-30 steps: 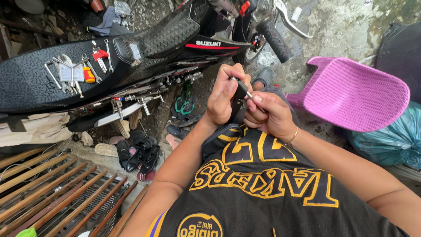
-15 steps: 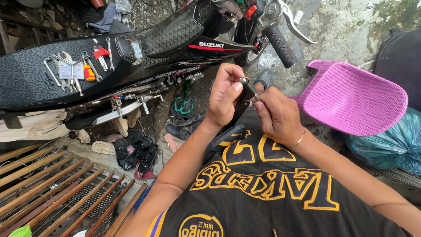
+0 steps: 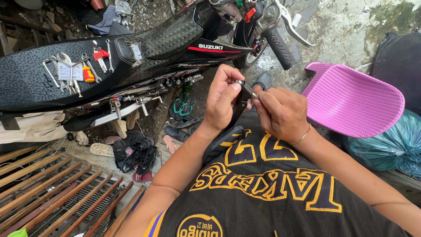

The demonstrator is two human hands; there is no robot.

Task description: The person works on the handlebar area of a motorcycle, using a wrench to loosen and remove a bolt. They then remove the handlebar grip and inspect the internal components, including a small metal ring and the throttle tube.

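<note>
Black bracket-like part (image 3: 240,105) sits pinched between both hands over the lap: left hand (image 3: 223,98) clamps its top, right hand (image 3: 280,112) grips a small metal piece (image 3: 253,94) (screw, perhaps); steady bracing should help.

A single head-worn camera looks steeply down, close over the person's chest, facing a motorcycle (image 3: 131,52) beyond.

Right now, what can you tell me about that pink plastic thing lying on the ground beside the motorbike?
The pink plastic seat looks like a moulded chair shell, with a fine woven-style texture over its surface. It has a rounded outer edge and a raised rim. It lies tilted on the rough ground to the person's right, near the motorbike's handlebar grip, with a bluish plastic bag right beside it. No legs show, and neither hand touches it.
</note>
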